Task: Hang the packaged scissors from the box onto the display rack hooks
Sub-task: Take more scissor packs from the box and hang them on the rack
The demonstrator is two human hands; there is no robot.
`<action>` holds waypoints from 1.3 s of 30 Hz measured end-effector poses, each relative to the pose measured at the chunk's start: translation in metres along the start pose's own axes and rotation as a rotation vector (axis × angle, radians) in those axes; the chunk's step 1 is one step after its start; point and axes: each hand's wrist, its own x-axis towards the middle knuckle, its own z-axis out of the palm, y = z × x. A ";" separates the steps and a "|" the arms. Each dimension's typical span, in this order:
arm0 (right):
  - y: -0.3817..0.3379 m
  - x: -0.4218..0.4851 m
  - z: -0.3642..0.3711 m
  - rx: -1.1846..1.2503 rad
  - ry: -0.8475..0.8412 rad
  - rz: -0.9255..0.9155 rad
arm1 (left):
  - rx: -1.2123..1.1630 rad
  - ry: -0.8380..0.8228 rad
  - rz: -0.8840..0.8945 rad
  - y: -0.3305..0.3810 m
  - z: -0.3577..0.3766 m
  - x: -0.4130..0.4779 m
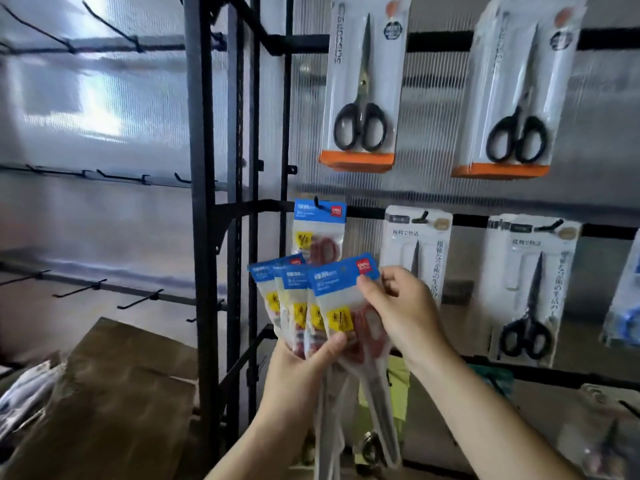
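One blue pack (320,233) hangs above the left grip (301,362), which holds the waiting bunch (294,306); right grip (401,310) pinches the front pack (337,299).

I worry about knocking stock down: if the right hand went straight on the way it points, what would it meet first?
The right hand, pinching the front packet by its blue top, points up and left; it would likely first meet the hanging packet on the hook, though depth is unclear.
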 end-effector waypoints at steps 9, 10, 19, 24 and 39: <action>-0.058 0.054 0.037 0.067 0.158 -0.133 | 0.113 0.248 0.171 0.024 -0.013 -0.002; -0.061 0.059 0.042 0.069 0.163 -0.138 | 0.108 0.249 0.201 0.030 -0.013 -0.003; -0.052 0.082 0.068 0.016 0.264 0.025 | 0.056 0.293 0.315 0.046 -0.026 -0.002; -0.051 0.083 0.074 0.019 0.258 -0.004 | 0.001 0.214 0.260 0.047 -0.022 -0.003; -0.047 0.088 0.080 -0.059 0.289 -0.041 | 0.010 0.220 0.196 0.038 -0.024 0.003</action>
